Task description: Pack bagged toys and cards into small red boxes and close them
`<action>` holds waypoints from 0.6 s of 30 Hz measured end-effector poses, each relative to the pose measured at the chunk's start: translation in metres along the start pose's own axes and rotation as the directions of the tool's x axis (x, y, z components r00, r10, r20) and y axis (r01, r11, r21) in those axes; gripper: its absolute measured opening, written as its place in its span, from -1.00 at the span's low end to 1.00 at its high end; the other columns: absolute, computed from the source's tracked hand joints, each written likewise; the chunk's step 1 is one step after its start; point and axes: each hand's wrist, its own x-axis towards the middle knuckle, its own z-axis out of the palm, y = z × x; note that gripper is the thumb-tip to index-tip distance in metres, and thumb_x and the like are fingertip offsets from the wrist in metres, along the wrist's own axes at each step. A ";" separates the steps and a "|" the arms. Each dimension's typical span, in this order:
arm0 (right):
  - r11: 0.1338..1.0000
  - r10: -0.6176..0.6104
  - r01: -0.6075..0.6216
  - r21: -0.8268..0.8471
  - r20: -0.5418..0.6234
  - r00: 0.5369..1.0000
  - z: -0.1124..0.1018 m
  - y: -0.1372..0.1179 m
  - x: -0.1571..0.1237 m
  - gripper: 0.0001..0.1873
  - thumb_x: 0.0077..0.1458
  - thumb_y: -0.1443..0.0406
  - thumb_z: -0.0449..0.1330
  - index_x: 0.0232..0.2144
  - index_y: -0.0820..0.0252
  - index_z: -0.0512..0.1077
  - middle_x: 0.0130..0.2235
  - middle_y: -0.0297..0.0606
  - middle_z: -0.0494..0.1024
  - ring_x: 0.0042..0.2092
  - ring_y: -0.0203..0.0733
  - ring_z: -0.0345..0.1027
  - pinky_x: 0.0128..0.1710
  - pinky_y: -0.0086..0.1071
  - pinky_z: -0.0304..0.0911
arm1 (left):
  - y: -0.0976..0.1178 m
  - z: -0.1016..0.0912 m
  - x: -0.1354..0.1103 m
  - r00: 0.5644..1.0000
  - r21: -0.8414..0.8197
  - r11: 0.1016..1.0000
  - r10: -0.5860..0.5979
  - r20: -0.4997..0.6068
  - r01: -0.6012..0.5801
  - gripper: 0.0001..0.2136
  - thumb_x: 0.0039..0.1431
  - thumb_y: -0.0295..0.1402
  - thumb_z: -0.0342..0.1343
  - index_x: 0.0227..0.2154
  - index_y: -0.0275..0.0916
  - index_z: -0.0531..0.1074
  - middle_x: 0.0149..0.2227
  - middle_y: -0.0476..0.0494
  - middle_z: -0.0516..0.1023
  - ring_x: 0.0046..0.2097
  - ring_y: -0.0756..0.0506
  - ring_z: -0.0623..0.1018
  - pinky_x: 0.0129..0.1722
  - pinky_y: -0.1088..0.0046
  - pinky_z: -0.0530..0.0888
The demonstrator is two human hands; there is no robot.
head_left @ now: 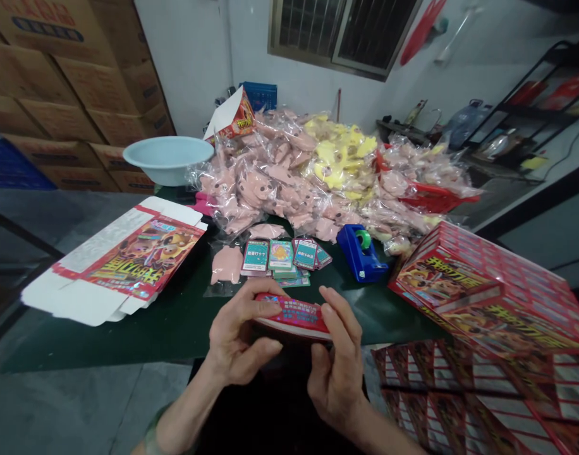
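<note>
A thick red stack of cards (296,318), with shiny printed text on top and a pale edge facing me, is held level above the table's front edge. My left hand (239,332) is closed on its left end, thumb over the top. Round the right end curl the fingers of my right hand (337,347), its thumb low at the near side. Just beyond lie small piles of printed cards (280,256). Left of them is a flat pink animal-shaped piece (226,264) in a clear bag. A blue tape dispenser (363,254) with green tape stands to their right.
Bagged pink and yellow pieces (280,170) form a heap across the back. An unfolded printed carton (142,253) lies left; stacked red boxes (488,284) stand right. A pale blue basin (169,158) sits back left, near piled brown cartons (76,95).
</note>
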 end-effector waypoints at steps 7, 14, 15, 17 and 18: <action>1.000 0.017 -0.019 -0.023 -0.095 0.995 0.017 -0.003 -0.003 -0.50 0.16 0.45 -0.05 0.15 0.10 0.09 0.24 -0.03 0.07 0.19 0.05 0.10 -0.05 0.02 0.34 | -0.002 0.005 -0.003 0.999 0.099 0.995 0.028 -0.047 -0.023 -0.74 0.05 -0.44 0.16 -0.15 -0.20 0.42 -0.08 -0.26 0.44 -0.06 -0.22 0.47 -0.17 0.17 0.47; 0.985 0.034 -0.026 0.169 -0.049 0.998 0.004 0.013 0.008 -0.54 0.08 0.49 0.08 0.00 -0.01 0.27 0.09 -0.13 0.26 0.04 -0.07 0.28 -0.14 -0.10 0.37 | -0.002 0.000 0.007 1.000 0.141 0.990 0.006 -0.028 -0.002 -0.75 -0.05 -0.56 0.24 -0.28 -0.13 0.51 -0.20 -0.13 0.52 -0.23 -0.10 0.56 -0.31 0.39 0.53; 0.968 0.079 -0.071 0.241 -0.022 0.997 0.000 0.015 0.012 -0.58 0.07 0.49 0.10 -0.05 -0.01 0.31 0.04 -0.15 0.30 0.00 -0.11 0.31 -0.15 -0.15 0.37 | -0.003 -0.001 0.007 0.999 0.169 0.986 0.009 -0.035 -0.003 -0.73 -0.06 -0.55 0.26 -0.27 -0.14 0.51 -0.21 -0.13 0.53 -0.22 -0.10 0.56 -0.29 0.39 0.53; 0.913 0.159 -0.174 0.369 0.073 0.985 -0.007 0.019 0.019 -0.64 0.06 0.46 0.15 -0.10 0.01 0.36 -0.06 -0.20 0.38 -0.06 -0.16 0.36 -0.15 -0.23 0.36 | -0.004 -0.001 0.007 0.998 0.228 0.973 -0.017 -0.063 0.031 -0.67 -0.09 -0.53 0.28 -0.21 -0.15 0.49 -0.21 -0.13 0.54 -0.20 -0.11 0.56 -0.23 0.39 0.52; 0.879 0.185 -0.222 0.422 0.127 0.975 -0.010 0.022 0.023 -0.63 0.05 0.42 0.17 -0.07 0.02 0.35 -0.09 -0.21 0.41 -0.08 -0.18 0.38 -0.14 -0.25 0.35 | -0.004 0.000 0.007 0.995 0.258 0.964 -0.046 -0.084 0.067 -0.64 -0.10 -0.52 0.29 -0.18 -0.16 0.47 -0.21 -0.13 0.55 -0.20 -0.10 0.56 -0.21 0.39 0.51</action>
